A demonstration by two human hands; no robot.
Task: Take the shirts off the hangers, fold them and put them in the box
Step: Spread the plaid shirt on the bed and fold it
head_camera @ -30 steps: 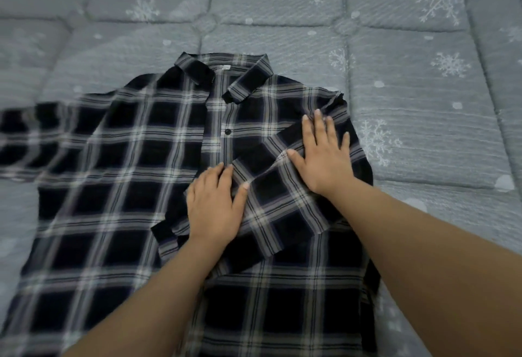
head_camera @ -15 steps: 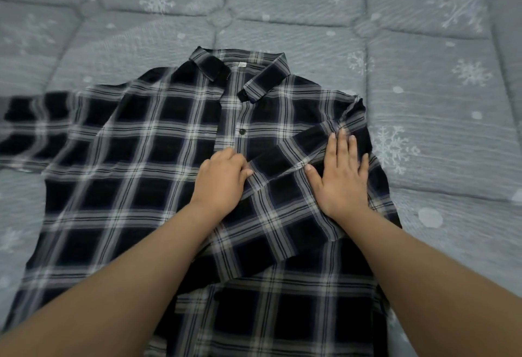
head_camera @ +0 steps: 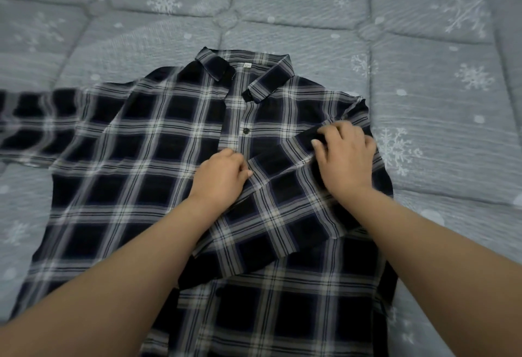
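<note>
Your dark plaid shirt (head_camera: 135,159) lies front up on the grey snowflake quilt (head_camera: 440,80), collar (head_camera: 243,74) toward twelve o'clock. Its one sleeve (head_camera: 282,210) is folded diagonally across the chest; the other stretches out flat toward nine o'clock. Your left hand (head_camera: 219,176) curls round that folded sleeve's edge at the placket, and your right hand (head_camera: 346,159), at three o'clock, pinches the fold near the shoulder
</note>
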